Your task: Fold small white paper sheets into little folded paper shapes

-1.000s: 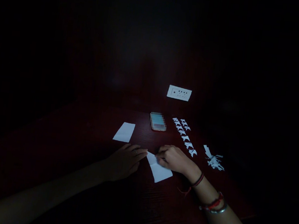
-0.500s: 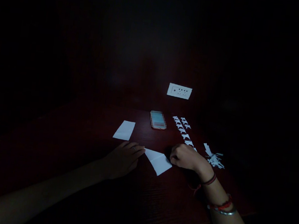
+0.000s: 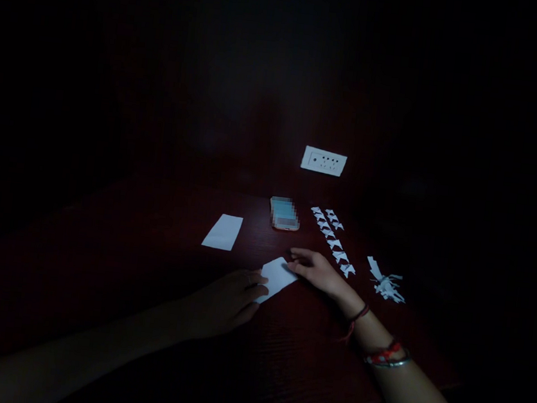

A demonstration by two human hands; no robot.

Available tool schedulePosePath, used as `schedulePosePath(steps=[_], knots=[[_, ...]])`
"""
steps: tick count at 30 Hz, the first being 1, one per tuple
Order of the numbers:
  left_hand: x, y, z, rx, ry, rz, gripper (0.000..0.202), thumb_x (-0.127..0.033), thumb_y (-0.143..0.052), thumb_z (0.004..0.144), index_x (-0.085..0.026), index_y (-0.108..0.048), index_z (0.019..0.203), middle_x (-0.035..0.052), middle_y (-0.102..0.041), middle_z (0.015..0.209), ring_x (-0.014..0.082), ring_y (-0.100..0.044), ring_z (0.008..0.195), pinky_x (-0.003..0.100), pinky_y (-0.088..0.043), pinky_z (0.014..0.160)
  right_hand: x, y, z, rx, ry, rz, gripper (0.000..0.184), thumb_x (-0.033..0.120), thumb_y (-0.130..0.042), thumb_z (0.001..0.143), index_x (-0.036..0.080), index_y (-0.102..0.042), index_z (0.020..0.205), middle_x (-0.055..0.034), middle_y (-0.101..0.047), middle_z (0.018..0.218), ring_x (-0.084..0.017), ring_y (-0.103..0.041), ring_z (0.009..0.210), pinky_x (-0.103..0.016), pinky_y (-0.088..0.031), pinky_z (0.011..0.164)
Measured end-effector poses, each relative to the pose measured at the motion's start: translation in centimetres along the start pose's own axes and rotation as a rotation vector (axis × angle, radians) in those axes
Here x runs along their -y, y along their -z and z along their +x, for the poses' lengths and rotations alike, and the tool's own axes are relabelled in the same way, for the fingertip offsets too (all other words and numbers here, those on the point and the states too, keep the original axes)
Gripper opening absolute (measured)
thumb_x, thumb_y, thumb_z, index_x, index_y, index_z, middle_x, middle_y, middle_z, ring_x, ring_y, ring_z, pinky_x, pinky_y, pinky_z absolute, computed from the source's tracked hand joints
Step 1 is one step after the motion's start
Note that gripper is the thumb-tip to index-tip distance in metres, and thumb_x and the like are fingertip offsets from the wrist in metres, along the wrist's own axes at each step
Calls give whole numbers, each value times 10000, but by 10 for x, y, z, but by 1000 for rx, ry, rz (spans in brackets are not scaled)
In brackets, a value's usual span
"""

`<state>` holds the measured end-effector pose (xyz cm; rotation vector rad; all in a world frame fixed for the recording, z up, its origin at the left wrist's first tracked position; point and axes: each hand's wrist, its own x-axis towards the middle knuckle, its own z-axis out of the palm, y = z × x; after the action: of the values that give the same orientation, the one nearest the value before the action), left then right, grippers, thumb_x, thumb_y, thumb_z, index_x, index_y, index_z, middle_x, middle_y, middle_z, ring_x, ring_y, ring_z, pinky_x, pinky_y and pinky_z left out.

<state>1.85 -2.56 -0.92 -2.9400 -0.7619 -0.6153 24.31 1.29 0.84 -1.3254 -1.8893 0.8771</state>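
A folded piece of white paper [image 3: 277, 279] lies between my hands over the dark red table. My left hand [image 3: 230, 304] grips its left edge, fingers lying over the paper; a ring shows on one finger. At the upper right edge is my right hand [image 3: 317, 272], its thumb and forefinger apart and the fingertips at or just above the paper. Bracelets circle the right wrist and forearm. Further back on the left rests a flat white paper sheet [image 3: 223, 232], touched by neither hand.
Two rows of small folded paper pieces [image 3: 334, 242] run along the right side. Beside them sits a heap of thin paper strips [image 3: 388, 288]. A phone [image 3: 284, 214] lies at the back, below a wall socket [image 3: 324, 161]. The surroundings are very dark.
The paper between my hands has been turned and now looks smaller and folded over. My right hand has opened from a curled shape and moved left; my left hand has shifted slightly right, onto the paper.
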Motion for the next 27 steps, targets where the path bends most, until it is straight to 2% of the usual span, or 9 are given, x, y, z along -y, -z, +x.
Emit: schedulePosePath(steps=[4, 7, 10, 15, 21, 25, 27], knots=[[0, 0, 2, -7, -42, -3, 309, -172, -360, 824, -194, -401, 1130, 41, -419, 1152, 177, -370, 1057, 345, -307, 910, 12, -1, -3, 34, -249, 445, 491, 195, -605, 631, 96, -446, 1086, -106, -531, 1008, -111, -540, 742, -223, -439, 617], [0, 0, 2, 14, -44, -3, 313, -174, -364, 822, -207, -408, 1129, 36, -421, 1147, 181, -400, 1021, 356, -319, 894, 17, 0, -6, 53, -314, 579, 467, 131, -615, 603, 98, -468, 1045, -94, -566, 935, -89, -536, 687, -190, -425, 567], [2, -1, 2, 28, -31, -3, 300, -185, -367, 822, -209, -426, 1115, 37, -423, 1142, 183, -407, 1010, 352, -328, 883, 17, 0, -6, 63, -322, 604, 436, 113, -611, 597, 110, -485, 1014, -75, -587, 875, -89, -535, 690, -189, -420, 579], [5, -4, 2, 11, -53, 12, 302, -198, -365, 822, -200, -427, 1118, 56, -408, 1175, 195, -399, 1034, 358, -326, 874, 18, -2, -6, 94, -246, 668, 459, 84, -612, 569, 126, -490, 1009, -38, -573, 831, -94, -538, 720, -234, -419, 712], [4, -2, 4, 24, -59, 13, 308, -196, -349, 829, -202, -407, 1132, 44, -405, 1192, 179, -396, 1046, 355, -307, 884, 21, -1, -7, -62, -261, 571, 511, 63, -628, 538, 147, -495, 1024, -40, -515, 925, -89, -524, 756, -239, -413, 761], [3, 0, 5, 26, -67, 23, 298, -196, -344, 829, -204, -419, 1117, 43, -425, 1173, 175, -412, 1037, 362, -290, 893, 25, 0, -9, 48, -329, 678, 509, 99, -585, 605, 149, -432, 1088, -53, -536, 897, -105, -546, 758, -259, -438, 732], [3, 1, 5, 30, -72, 33, 296, -193, -344, 827, -199, -423, 1113, 50, -430, 1168, 177, -411, 1042, 363, -287, 895, 26, 0, -9, 70, -319, 637, 497, 101, -564, 626, 137, -418, 1099, -68, -539, 912, -117, -546, 787, -269, -434, 747]])
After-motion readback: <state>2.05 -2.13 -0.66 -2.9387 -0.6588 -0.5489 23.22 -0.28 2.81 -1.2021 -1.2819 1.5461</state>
